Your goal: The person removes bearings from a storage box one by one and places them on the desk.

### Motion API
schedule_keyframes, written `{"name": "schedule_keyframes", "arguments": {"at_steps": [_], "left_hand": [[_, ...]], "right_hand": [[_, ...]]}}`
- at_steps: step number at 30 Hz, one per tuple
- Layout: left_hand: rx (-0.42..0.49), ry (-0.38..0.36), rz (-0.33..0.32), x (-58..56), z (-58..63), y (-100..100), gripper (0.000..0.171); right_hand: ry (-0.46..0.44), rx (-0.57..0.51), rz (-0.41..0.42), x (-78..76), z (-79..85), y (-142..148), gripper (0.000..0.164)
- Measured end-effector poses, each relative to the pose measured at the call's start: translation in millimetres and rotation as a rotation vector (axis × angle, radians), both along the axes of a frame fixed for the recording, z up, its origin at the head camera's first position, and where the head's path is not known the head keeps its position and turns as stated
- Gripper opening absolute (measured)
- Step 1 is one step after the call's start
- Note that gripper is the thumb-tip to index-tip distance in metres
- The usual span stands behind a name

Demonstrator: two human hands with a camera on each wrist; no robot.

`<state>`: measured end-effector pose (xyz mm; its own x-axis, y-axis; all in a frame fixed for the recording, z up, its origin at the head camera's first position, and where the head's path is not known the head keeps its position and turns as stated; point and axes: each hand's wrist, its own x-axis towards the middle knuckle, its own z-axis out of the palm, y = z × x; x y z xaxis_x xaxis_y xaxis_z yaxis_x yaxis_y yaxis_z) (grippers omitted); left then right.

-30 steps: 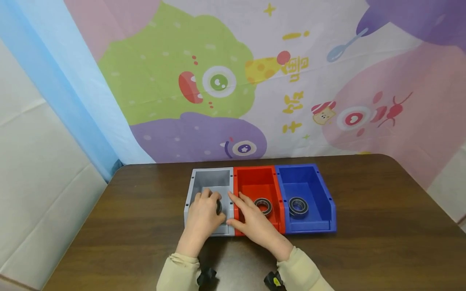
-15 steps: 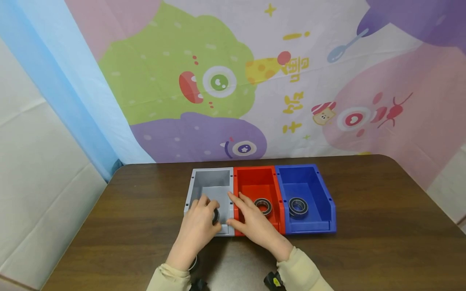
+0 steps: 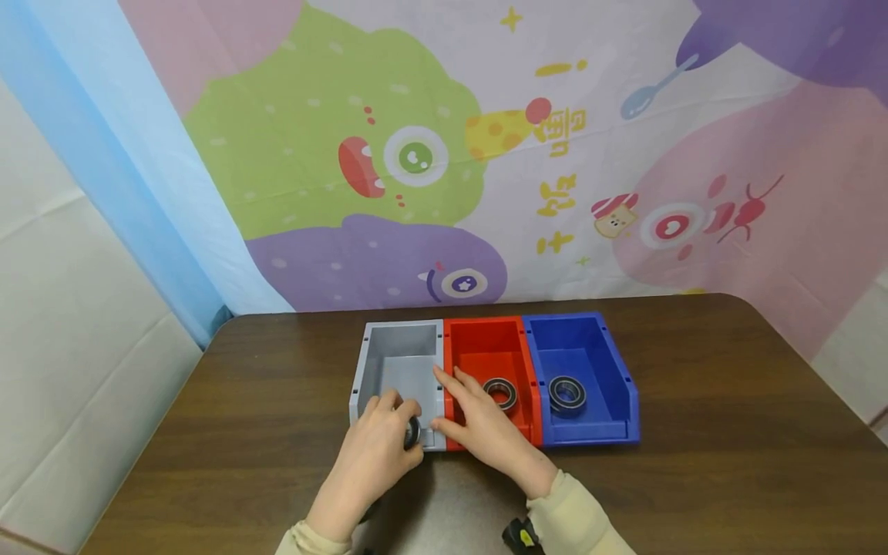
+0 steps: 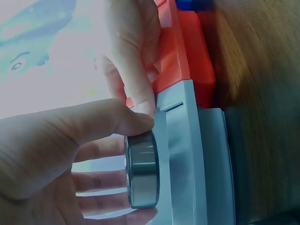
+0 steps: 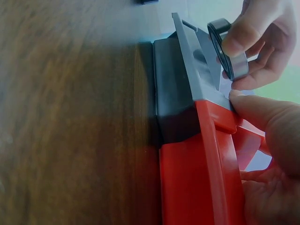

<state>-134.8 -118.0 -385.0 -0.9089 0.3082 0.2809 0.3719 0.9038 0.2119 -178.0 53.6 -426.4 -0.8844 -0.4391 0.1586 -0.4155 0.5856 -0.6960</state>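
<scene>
My left hand (image 3: 375,451) pinches a ball bearing (image 4: 144,171) between thumb and fingers, over the front end of the grey bin (image 3: 409,366). In the left wrist view the bearing stands on edge, its shiny outer ring showing. My right hand (image 3: 489,428) rests with extended fingers across the wall shared by the grey bin and the red bin (image 3: 486,335), its thumb at the rim in the right wrist view. One bearing (image 3: 509,395) lies in the red bin, partly behind that hand. Another bearing (image 3: 566,395) lies in the blue bin (image 3: 586,362).
The three bins stand side by side on a brown wooden table (image 3: 714,401). A dark rounded thing (image 3: 370,511) shows on the table beside the left wrist, mostly hidden. Behind the table hangs a cartoon-printed cloth (image 3: 430,154).
My left hand has drawn the bearing back from inside the grey bin toward its front edge. My right hand stays on the bins.
</scene>
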Motion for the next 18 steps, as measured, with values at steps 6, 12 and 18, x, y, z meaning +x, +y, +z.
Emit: {"name": "schedule_keyframes", "arguments": {"at_steps": [6, 12, 18], "left_hand": [[-0.005, -0.028, -0.017, 2.6, -1.0, 0, 0.031], [-0.028, -0.064, -0.071, 7.6, -0.1, 0, 0.033], [-0.082, -0.108, -0.135, 14.9, -0.1, -1, 0.036]], "right_hand": [[0.01, 0.004, -0.002, -0.4, -0.4, 0, 0.071], [-0.009, 0.014, -0.003, 1.6, 3.2, 0, 0.07], [-0.017, 0.014, -0.005, 0.6, 2.2, -1, 0.07]]}}
